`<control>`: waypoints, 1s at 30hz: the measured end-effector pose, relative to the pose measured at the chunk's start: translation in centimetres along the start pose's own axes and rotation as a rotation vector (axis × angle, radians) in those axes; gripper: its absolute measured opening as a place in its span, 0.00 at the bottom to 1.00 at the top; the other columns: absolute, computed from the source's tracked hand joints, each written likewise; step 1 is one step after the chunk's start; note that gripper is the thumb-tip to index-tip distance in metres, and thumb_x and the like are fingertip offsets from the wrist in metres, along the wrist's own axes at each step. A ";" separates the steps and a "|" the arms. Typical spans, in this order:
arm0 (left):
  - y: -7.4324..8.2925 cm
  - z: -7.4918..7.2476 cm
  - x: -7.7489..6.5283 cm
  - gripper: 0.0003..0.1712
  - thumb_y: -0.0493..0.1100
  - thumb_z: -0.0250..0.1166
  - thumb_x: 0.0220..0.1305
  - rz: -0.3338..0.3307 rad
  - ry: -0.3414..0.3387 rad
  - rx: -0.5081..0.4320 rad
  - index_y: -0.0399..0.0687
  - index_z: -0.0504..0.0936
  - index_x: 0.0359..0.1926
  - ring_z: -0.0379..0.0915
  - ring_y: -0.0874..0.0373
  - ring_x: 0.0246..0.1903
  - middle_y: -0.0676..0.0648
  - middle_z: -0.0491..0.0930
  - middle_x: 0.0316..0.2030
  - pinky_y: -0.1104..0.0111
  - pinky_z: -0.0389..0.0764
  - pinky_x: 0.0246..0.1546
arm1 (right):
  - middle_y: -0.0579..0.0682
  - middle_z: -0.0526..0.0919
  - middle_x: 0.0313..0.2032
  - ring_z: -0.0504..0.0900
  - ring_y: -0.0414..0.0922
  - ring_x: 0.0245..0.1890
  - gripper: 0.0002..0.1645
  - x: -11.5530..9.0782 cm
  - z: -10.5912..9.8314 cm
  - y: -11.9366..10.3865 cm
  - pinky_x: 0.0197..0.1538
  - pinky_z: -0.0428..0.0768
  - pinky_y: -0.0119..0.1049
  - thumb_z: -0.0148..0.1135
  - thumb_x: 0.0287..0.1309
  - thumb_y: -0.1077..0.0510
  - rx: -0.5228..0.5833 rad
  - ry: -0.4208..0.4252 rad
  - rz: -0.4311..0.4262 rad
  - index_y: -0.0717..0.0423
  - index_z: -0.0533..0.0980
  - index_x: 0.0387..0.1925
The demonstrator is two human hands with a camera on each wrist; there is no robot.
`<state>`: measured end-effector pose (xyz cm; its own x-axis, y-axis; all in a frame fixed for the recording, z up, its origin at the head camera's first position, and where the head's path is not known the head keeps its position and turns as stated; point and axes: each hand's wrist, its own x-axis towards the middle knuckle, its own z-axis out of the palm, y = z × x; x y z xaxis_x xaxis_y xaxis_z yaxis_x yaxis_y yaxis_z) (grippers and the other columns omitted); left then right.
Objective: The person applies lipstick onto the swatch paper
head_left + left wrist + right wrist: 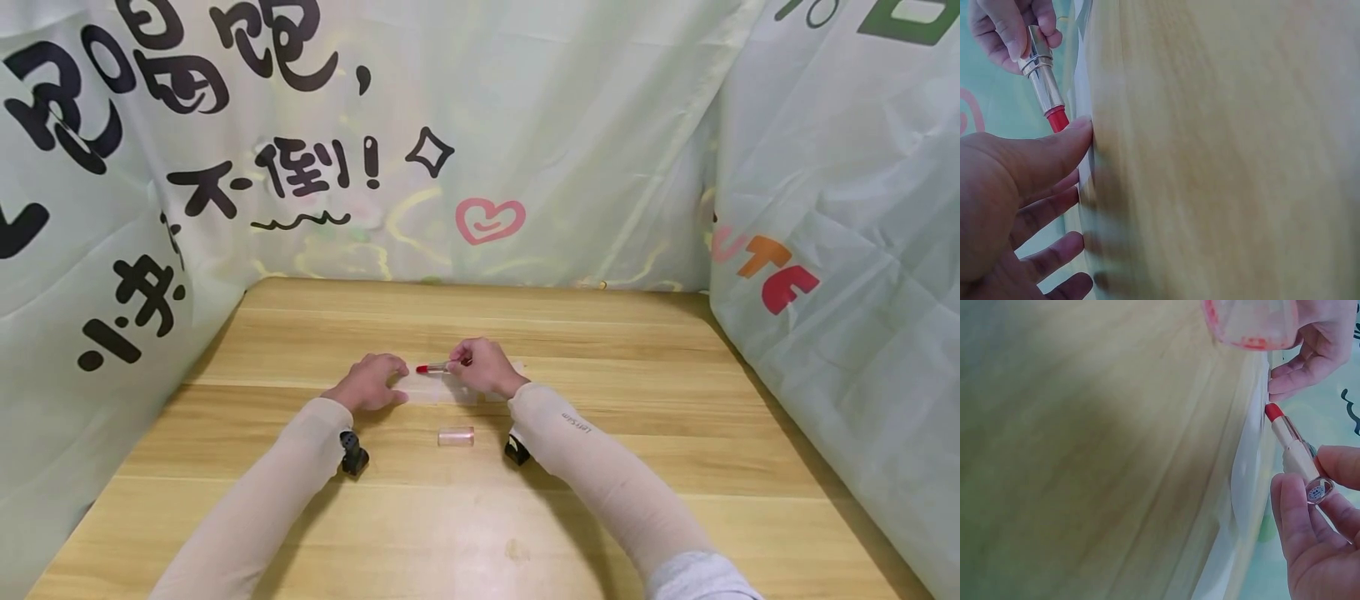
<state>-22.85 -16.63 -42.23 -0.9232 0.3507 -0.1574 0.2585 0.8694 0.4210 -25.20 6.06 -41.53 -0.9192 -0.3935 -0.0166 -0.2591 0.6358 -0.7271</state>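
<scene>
Pinching is done by the right hand (483,367), in which a lipstick (435,368) is held by its metal base between the thumb and the curled fingers. The lipstick's bare red tip is pointed toward the left hand (370,382), and the tube is slanted low above a strip of thin white paper (431,387) in the middle of the wooden table (615,433). Whether the paper is touched by the tip cannot be told. Nothing is gripped by the left hand: its thumb is parted from the fingers in a moderately wide spread, the fingers are seen slightly bent and separated in the left wrist view, and the paper's left end is met by the fingertips. A clear pink cap (456,437) is laid on its side on the near side of the paper, between the two forearms and apart from both hands. Both arms are covered by beige sleeves (258,500), and a small black device (353,454) is worn at each wrist. The table is enclosed by pale printed cloth (585,150).
</scene>
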 end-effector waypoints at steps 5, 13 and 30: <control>-0.2 0.1 0.0 0.24 0.44 0.71 0.60 0.006 0.003 -0.001 0.41 0.79 0.55 0.60 0.36 0.63 0.38 0.72 0.61 0.43 0.59 0.63 | 0.46 0.81 0.32 0.78 0.42 0.33 0.06 -0.1 0.1 -0.1 0.40 0.78 0.35 0.64 0.61 0.59 -0.019 0.002 -0.006 0.57 0.80 0.38; -0.2 0.3 0.3 0.24 0.45 0.71 0.60 0.013 0.002 0.014 0.41 0.79 0.55 0.61 0.36 0.62 0.38 0.72 0.61 0.43 0.59 0.63 | 0.47 0.81 0.33 0.78 0.42 0.33 0.06 -0.1 0.2 -0.2 0.40 0.78 0.35 0.64 0.62 0.59 -0.042 0.008 -0.015 0.58 0.80 0.38; 0.0 0.0 0.0 0.24 0.45 0.70 0.60 -0.003 -0.017 0.008 0.41 0.78 0.55 0.60 0.36 0.63 0.38 0.71 0.62 0.43 0.59 0.64 | 0.46 0.81 0.31 0.78 0.41 0.30 0.05 -0.3 0.2 -0.2 0.35 0.77 0.33 0.64 0.62 0.59 -0.068 -0.008 -0.037 0.57 0.81 0.36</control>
<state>-22.87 -16.65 -42.18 -0.9191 0.3540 -0.1733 0.2583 0.8732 0.4133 -24.85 5.90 -41.48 -0.9064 -0.4224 0.0034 -0.3123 0.6645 -0.6789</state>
